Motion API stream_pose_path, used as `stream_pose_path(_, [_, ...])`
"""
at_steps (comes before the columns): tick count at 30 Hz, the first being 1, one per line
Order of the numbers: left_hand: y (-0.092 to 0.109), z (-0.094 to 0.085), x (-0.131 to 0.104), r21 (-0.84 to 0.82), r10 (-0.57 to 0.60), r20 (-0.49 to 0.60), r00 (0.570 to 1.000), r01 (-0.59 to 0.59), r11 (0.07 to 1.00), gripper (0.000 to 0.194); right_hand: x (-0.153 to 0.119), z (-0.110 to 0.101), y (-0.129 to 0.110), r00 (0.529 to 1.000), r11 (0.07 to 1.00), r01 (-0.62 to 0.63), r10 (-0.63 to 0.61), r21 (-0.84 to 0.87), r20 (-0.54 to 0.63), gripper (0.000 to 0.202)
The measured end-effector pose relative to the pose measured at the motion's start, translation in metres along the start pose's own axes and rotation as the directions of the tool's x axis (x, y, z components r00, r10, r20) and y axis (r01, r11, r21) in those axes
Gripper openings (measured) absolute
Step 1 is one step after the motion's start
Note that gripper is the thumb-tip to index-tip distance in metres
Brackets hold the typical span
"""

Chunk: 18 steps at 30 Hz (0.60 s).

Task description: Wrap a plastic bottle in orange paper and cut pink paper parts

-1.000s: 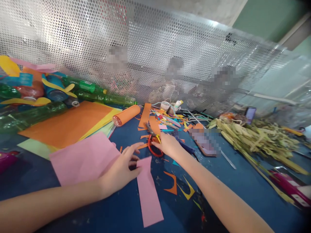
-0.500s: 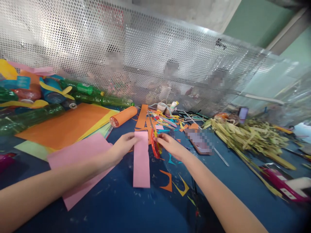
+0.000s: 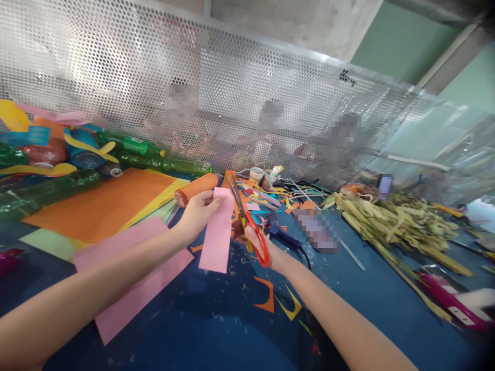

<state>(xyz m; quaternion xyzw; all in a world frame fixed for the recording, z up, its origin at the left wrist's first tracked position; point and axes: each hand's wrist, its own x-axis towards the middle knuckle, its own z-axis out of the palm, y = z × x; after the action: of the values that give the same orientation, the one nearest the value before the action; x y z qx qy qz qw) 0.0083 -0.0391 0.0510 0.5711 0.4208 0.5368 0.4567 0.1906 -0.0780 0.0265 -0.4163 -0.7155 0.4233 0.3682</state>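
Observation:
My left hand [image 3: 200, 214] is closed on the top of a pink paper strip [image 3: 217, 237], with the thumb across its face. The strip hangs down over the blue table. In my right hand [image 3: 257, 242] is a pair of scissors [image 3: 260, 238] with red and yellow handles, its blades pointing up and away beside the strip's right edge. The blades look nearly together and apart from the paper. Under my left forearm lies a larger pink sheet [image 3: 127, 288]. A blue glue gun [image 3: 284, 234] lies just beyond my right hand.
Orange, yellow and green sheets [image 3: 104, 201] and an orange paper roll [image 3: 197, 188] lie at left, with green bottles [image 3: 50, 190] behind. Paper scraps [image 3: 266, 193] are heaped at the middle back. Dried husks [image 3: 398, 221] and a magenta tool [image 3: 452, 299] lie right. A perforated screen [image 3: 232, 72] stands behind.
My left hand has raised the pink strip up and left, tilting it. My right hand has turned the scissors, swinging their handles right and down. The blue glue gun now shows.

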Motion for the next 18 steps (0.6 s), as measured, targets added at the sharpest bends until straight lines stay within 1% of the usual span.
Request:
stream_pose_path(2, [0.002, 0.001, -0.001, 0.041, 0.017, -0.018, 1.000, -0.016, 0.999, 0.026, -0.002, -0.001, -0.006, 0.999, 1.000, -0.006, 0.008, -0.023, 0.054, 0.044])
stream_pose_path(4, [0.005, 0.001, -0.001, 0.040, 0.033, -0.017, 0.999, -0.032, 0.999, 0.025, -0.004, -0.002, -0.012, 0.996, 0.998, -0.010, 0.015, -0.062, 0.091, 0.043])
stream_pose_path(7, [0.007, 0.001, -0.003, -0.005, 0.050, -0.023, 0.998, -0.050, 0.999, 0.026, -0.005, -0.004, -0.016, 0.997, 0.993, -0.003, 0.012, -0.119, 0.077, 0.042])
stream_pose_path(10, [0.008, 0.000, -0.002, -0.046, 0.072, -0.045, 0.996, -0.074, 0.996, 0.029, -0.005, -0.006, -0.012, 0.998, 0.992, -0.005, 0.013, -0.124, 0.062, 0.044])
stream_pose_path(14, [0.006, -0.001, -0.002, -0.063, 0.068, -0.034, 0.997, -0.070, 0.996, 0.028, -0.005, -0.005, -0.006, 0.995, 0.993, 0.002, 0.011, -0.117, 0.104, 0.045])
stream_pose_path(18, [0.003, -0.001, -0.002, -0.052, 0.068, -0.020, 0.997, -0.069, 0.996, 0.027, -0.005, -0.003, -0.009, 0.994, 0.994, 0.025, -0.013, -0.102, 0.113, 0.046])
